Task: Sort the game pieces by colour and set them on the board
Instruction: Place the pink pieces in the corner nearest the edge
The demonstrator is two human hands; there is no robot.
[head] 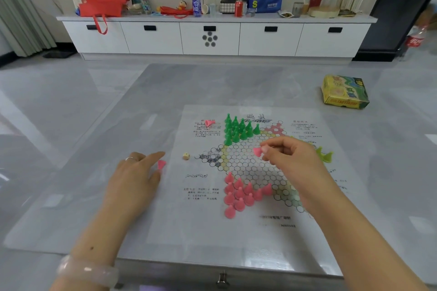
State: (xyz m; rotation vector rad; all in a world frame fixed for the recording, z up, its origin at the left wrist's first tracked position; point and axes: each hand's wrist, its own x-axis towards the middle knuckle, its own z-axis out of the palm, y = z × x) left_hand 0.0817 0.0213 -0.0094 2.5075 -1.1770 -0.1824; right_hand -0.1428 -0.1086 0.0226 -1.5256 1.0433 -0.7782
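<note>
While our right hand (281, 151) hangs over the middle of the board (250, 172), its fingers (266, 149) pinch a pink piece (257, 151). Our left hand (137, 172) rests on the counter (118, 125) left of the board, fingers loosely pinching another pink piece (161, 164). Pink pieces (241, 194) cluster on the near corner, green pieces (238, 129) on the far one. One fallen pink piece (209, 122) lies beside the green ones.
</note>
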